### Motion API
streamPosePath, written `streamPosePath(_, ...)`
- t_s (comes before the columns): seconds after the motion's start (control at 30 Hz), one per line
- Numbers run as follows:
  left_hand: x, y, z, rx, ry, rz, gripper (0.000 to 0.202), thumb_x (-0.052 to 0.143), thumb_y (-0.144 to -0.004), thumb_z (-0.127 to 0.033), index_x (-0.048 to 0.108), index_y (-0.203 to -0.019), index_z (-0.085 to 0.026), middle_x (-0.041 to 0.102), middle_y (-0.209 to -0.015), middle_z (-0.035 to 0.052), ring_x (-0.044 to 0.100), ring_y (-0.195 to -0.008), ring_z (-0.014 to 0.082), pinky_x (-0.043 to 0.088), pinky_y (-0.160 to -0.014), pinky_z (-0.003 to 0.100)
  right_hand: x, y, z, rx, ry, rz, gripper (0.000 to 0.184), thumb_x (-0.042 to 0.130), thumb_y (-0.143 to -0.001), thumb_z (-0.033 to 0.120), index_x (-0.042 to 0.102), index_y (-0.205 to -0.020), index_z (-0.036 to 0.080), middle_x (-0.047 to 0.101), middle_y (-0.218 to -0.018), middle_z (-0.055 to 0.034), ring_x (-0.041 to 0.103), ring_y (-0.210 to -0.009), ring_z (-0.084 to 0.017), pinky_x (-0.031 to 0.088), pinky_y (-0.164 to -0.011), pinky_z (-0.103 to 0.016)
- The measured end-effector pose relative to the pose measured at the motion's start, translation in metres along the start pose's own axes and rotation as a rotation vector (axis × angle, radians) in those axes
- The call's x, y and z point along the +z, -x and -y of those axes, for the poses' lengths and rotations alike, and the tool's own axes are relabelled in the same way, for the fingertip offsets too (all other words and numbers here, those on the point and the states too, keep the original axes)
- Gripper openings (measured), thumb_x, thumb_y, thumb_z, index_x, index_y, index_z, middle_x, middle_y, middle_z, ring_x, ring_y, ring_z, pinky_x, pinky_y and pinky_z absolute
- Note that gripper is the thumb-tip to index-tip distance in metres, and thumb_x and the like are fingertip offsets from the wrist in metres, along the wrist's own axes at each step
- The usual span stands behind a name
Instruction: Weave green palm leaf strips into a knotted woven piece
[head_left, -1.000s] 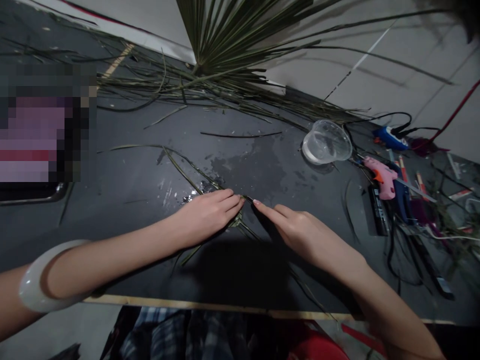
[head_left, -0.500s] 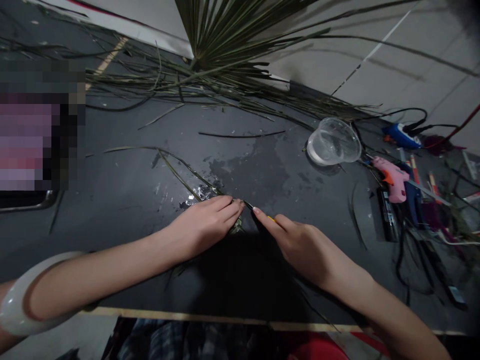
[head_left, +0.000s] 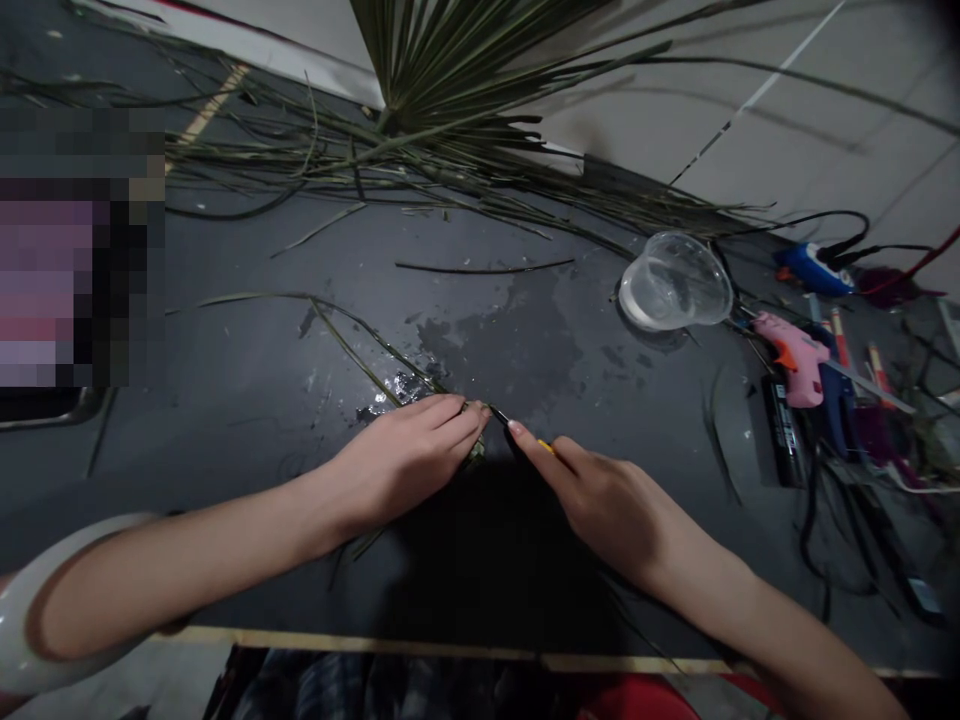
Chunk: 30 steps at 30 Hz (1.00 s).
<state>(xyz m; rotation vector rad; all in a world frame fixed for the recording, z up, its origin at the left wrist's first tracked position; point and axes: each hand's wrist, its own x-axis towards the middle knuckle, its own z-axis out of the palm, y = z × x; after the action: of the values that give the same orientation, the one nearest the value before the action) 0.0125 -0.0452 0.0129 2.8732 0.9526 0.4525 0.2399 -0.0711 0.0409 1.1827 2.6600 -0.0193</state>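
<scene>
My left hand (head_left: 412, 450) is closed on a small green woven palm-leaf piece (head_left: 475, 456), mostly hidden under the fingers. Long leaf strips (head_left: 351, 352) run from it to the upper left across the dark table. In my right hand (head_left: 604, 500) is a slim tool (head_left: 498, 412) with a narrow dark tip and a bit of yellow handle; its exact kind cannot be made out. The index finger stretches along the tool, and its tip meets the work at my left fingertips.
A clear plastic cup (head_left: 675, 282) lies tilted at the right, near a pink glue gun (head_left: 796, 355), a black marker-like tube (head_left: 782, 430) and cables. Cut leaf strips (head_left: 285, 165) and a fan palm leaf (head_left: 442, 70) line the back. Water wets the tabletop (head_left: 517, 340).
The view shifts slightly. Both hands stay at nearly the same spot, the tool's tip still at the left fingertips, with a little more of its yellow handle showing.
</scene>
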Motion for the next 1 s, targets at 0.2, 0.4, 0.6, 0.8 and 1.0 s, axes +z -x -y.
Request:
streamPosePath(0.2,0.001,-0.0001,-0.0001,-0.019,0.033,-0.046,0.03,0.033,-0.09,-0.005,0.055,-0.111,-0.01,0.064,-0.104,0.0078,0.06,-0.099,0.0139,0.051,-0.091,0.024,0.0028,0.0025,-0.0017,-0.038,-0.003,-0.089,0.056,0.033,-0.082,0.0,0.046,-0.134,0.015,0.06,-0.074,-0.0038,0.054,-0.049,-0.01,0.034,-0.043,-0.022)
streamPosePath(0.4,0.0014,0.0001,0.0002,-0.014,0.017,-0.002,0.032,0.032,-0.09,-0.005,0.054,-0.113,-0.013,0.063,-0.108,0.007,0.06,-0.102,0.0138,0.05,-0.094,0.025,0.0042,0.0034,-0.0012,-0.03,0.004,-0.079,0.055,0.034,-0.084,0.001,0.045,-0.135,0.016,0.057,-0.073,-0.0033,0.054,-0.049,-0.01,0.034,-0.044,-0.022)
streamPosePath(0.6,0.0029,0.0006,-0.0009,0.013,-0.049,-0.029,0.034,0.032,-0.089,-0.003,0.055,-0.112,-0.011,0.064,-0.109,0.0081,0.06,-0.103,0.0152,0.05,-0.094,0.026,0.0067,0.0047,0.0013,0.01,0.001,-0.038,0.057,0.031,-0.084,0.001,0.043,-0.137,0.017,0.059,-0.075,-0.0046,0.056,-0.052,-0.011,0.033,-0.044,-0.022)
streamPosePath(0.8,0.0023,0.0007,0.0001,0.022,-0.038,-0.041,0.031,0.032,-0.09,-0.005,0.055,-0.111,-0.008,0.064,-0.107,0.009,0.06,-0.101,0.0163,0.051,-0.092,0.027,0.0066,0.0053,0.0031,0.002,0.027,-0.017,0.057,0.029,-0.084,0.001,0.043,-0.137,0.016,0.06,-0.076,-0.0056,0.057,-0.053,-0.012,0.036,-0.045,-0.022)
streamPosePath(1.0,0.0013,0.0007,0.0007,0.011,-0.02,0.007,0.031,0.031,-0.092,-0.006,0.056,-0.111,-0.01,0.063,-0.11,0.0084,0.059,-0.102,0.0157,0.05,-0.092,0.027,0.0052,0.0057,0.0008,-0.043,0.069,-0.04,0.057,0.03,-0.082,0.0,0.045,-0.135,0.013,0.057,-0.072,-0.0046,0.054,-0.049,-0.011,0.034,-0.042,-0.022)
